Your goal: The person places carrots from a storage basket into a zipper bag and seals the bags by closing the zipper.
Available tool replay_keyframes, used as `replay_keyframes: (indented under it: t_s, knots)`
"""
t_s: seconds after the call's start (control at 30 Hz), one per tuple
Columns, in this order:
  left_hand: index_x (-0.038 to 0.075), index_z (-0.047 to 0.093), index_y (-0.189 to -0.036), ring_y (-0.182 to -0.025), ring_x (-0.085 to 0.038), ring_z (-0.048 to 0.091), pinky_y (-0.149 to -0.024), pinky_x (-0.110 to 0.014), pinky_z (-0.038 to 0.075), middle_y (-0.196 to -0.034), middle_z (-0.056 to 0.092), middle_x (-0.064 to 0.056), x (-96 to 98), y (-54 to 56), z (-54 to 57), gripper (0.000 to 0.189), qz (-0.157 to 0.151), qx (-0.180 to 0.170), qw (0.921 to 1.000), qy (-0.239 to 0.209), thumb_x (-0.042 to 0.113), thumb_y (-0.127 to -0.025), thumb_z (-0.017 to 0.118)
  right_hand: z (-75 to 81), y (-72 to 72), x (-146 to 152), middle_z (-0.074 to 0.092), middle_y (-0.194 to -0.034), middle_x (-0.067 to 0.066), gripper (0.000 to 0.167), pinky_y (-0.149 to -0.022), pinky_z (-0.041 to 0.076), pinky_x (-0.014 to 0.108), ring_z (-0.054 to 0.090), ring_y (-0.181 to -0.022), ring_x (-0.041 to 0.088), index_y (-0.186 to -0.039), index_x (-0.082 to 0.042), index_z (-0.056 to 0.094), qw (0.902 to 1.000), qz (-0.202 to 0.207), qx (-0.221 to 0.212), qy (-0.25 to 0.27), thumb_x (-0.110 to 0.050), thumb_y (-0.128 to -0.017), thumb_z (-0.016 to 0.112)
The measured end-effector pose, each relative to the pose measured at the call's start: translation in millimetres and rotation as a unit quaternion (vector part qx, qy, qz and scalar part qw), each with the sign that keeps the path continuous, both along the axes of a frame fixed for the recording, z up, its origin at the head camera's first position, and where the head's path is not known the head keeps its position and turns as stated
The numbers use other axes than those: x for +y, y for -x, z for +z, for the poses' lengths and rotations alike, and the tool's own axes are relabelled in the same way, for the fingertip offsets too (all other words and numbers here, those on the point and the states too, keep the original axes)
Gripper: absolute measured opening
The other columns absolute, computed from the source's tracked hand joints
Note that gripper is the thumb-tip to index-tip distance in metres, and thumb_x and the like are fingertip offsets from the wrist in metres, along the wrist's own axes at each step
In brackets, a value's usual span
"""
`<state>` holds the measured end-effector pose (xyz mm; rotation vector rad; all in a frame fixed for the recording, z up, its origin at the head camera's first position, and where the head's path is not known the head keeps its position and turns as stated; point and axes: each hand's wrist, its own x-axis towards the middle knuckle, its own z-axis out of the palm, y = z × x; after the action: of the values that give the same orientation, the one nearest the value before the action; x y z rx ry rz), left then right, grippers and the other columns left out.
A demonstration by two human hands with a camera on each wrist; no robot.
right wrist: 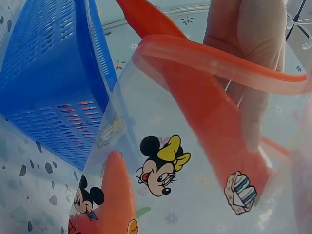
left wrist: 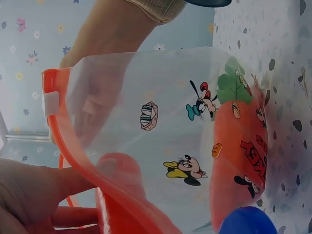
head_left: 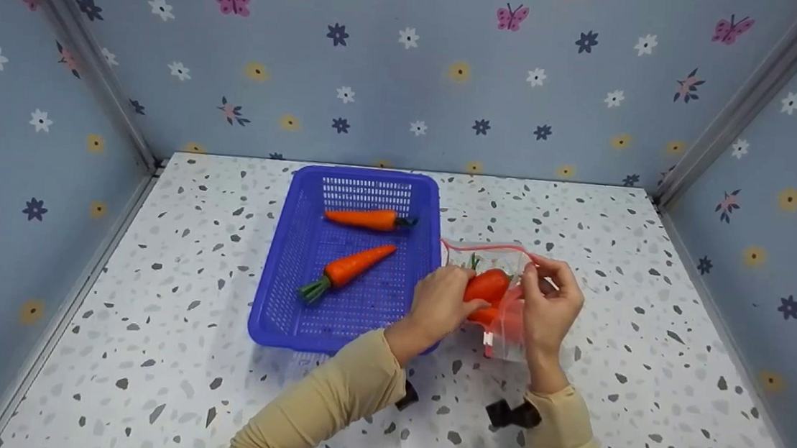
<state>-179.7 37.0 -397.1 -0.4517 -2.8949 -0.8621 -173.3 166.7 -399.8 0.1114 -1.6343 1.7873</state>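
Note:
My left hand [head_left: 439,298] grips an orange-red carrot [right wrist: 207,119] at the mouth of a clear bag [left wrist: 146,78] with a red zip rim [head_left: 487,247]. One end of that carrot lies inside the bag, the other sticks out past the rim. At the bag's right side, my right hand [head_left: 552,301] pinches the rim between thumb and fingers. A rounded orange-red vegetable [head_left: 490,285] with green leaves [left wrist: 234,85] lies in the bag; the printed plastic partly covers it. Cartoon figures decorate the bag. Left of the hands, a blue basket [head_left: 266,277] stands beside the bag.
Inside the basket lie two carrots, an upper one [head_left: 363,218] and a lower one [head_left: 351,267] with a green top. The speckled tabletop [head_left: 641,418] is enclosed by patterned blue walls [head_left: 419,74]. The basket's right edge stands close to my left hand.

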Motion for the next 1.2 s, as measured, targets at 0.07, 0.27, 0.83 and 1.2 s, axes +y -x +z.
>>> replay_keyframes:
  t_s: [0.07, 0.27, 0.83, 1.2]
  knots:
    - [0.009, 0.066, -0.087, -0.062, -0.013, 0.049, -0.051, -0.025, 0.037, -0.072, 0.056, 0.000, 1.7, 0.5, -1.0, 0.027, -0.004, 0.004, 0.9999, 0.013, 0.031, -0.073, 0.072, 0.3, 0.2, -0.2, 0.053, -0.066, 0.012, 0.012, -0.040, 0.042, 0.018, 0.051, -0.045, 0.012, -0.086, 0.021, 0.056, 1.0000, 0.005, 0.005, 0.007, 0.015, -0.077, 0.051]
    - [0.010, 0.066, -0.084, -0.062, -0.013, 0.053, -0.051, -0.027, 0.040, -0.072, 0.060, 0.000, 7.4, 1.2, -0.8, 0.019, -0.032, 0.020, 0.9987, 0.035, 0.025, -0.074, 0.072, 1.7, 0.0, -0.7, 0.053, -0.066, 0.011, 0.011, -0.042, 0.042, 0.017, 0.051, -0.047, 0.012, -0.085, 0.020, 0.056, 1.0000, -0.004, 0.007, 0.001, 0.014, -0.077, 0.051]
    - [0.006, 0.067, -0.100, -0.078, -0.012, 0.059, -0.070, -0.019, 0.047, -0.092, 0.066, -0.002, -8.7, -1.4, 12.9, 0.022, -0.062, 0.005, 0.9953, -0.074, 0.017, -0.082, 0.064, -17.5, 13.0, 10.3, 0.052, -0.067, 0.014, 0.010, -0.041, 0.044, 0.021, 0.052, -0.046, 0.016, -0.086, 0.010, 0.061, 0.9999, -0.004, 0.007, 0.015, 0.011, -0.078, 0.055]
    - [0.002, 0.068, -0.093, -0.073, -0.012, 0.059, -0.068, -0.022, 0.047, -0.085, 0.065, -0.005, -49.7, 7.7, 6.8, 0.015, -0.055, 0.087, 0.9876, -0.119, 0.012, -0.083, 0.061, -10.1, 14.0, 12.0, 0.052, -0.066, 0.013, 0.010, -0.042, 0.044, 0.020, 0.053, -0.048, 0.014, -0.086, 0.013, 0.060, 0.9998, -0.014, 0.009, -0.013, 0.010, -0.078, 0.055]
